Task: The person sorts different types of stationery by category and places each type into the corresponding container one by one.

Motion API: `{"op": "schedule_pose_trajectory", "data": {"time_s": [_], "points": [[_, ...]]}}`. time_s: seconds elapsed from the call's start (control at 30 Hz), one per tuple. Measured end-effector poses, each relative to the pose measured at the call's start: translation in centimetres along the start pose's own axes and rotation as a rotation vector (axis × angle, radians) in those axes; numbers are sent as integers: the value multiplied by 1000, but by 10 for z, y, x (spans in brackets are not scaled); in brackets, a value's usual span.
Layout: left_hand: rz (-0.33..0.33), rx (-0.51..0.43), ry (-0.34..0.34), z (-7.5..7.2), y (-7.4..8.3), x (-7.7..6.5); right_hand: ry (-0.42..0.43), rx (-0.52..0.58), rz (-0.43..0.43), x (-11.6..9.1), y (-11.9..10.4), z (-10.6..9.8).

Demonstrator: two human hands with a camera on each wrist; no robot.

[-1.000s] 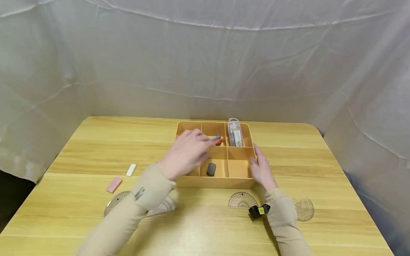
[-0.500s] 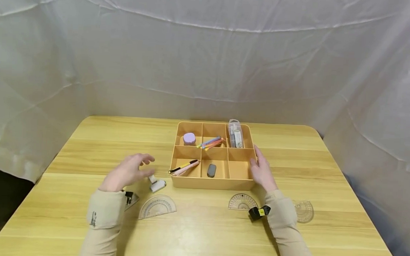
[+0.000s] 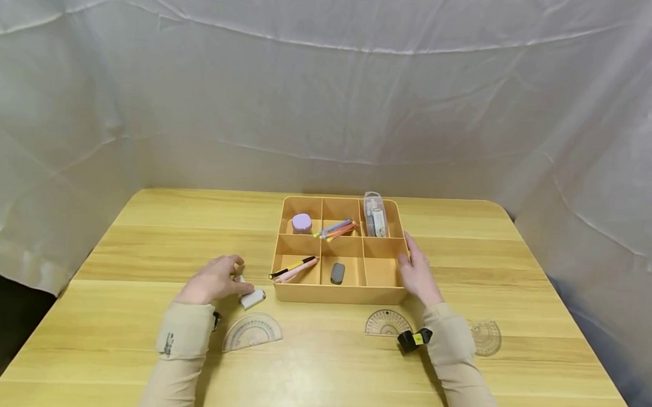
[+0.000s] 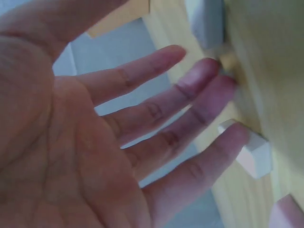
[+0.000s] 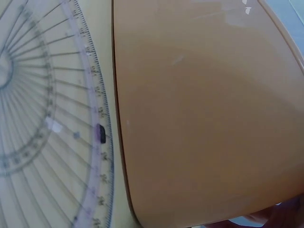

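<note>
My left hand hovers with spread, relaxed fingers over a white eraser, thumb right at it. In the left wrist view, the fingertips reach toward this white block, while another white eraser lies by the little finger and part of a pink eraser shows at the lower corner. My right hand grips the right wall of an orange divided storage box, thumb over the rim. Inside are a grey eraser, pens, coloured sticks, a purple lidded container and a clear case.
Clear protractors lie on the wooden table: one front left, one before the box and one beyond the right sleeve. A black wrist camera sits beside the right sleeve. Grey cloth hangs behind the table.
My left hand has moved from over the box out to the left, then down toward the white eraser. The box's left compartments are now uncovered. My right hand stays on the box wall.
</note>
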State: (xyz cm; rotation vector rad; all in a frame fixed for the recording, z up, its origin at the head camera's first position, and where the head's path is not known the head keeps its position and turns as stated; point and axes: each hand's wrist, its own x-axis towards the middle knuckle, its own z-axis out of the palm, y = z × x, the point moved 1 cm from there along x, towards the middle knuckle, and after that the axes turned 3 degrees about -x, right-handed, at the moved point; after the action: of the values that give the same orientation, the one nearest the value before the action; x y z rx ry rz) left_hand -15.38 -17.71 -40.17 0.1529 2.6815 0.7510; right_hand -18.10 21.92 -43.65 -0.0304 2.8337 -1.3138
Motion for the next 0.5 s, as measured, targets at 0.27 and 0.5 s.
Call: {"op": "schedule_pose_trajectory", "data": {"time_s": [0.27, 0.5], "points": [[2, -85, 0, 1, -5, 3, -6, -3, 11, 0, 0, 0], [-13, -79, -9, 3, -6, 4, -16, -12, 6, 1, 1, -1]]}}
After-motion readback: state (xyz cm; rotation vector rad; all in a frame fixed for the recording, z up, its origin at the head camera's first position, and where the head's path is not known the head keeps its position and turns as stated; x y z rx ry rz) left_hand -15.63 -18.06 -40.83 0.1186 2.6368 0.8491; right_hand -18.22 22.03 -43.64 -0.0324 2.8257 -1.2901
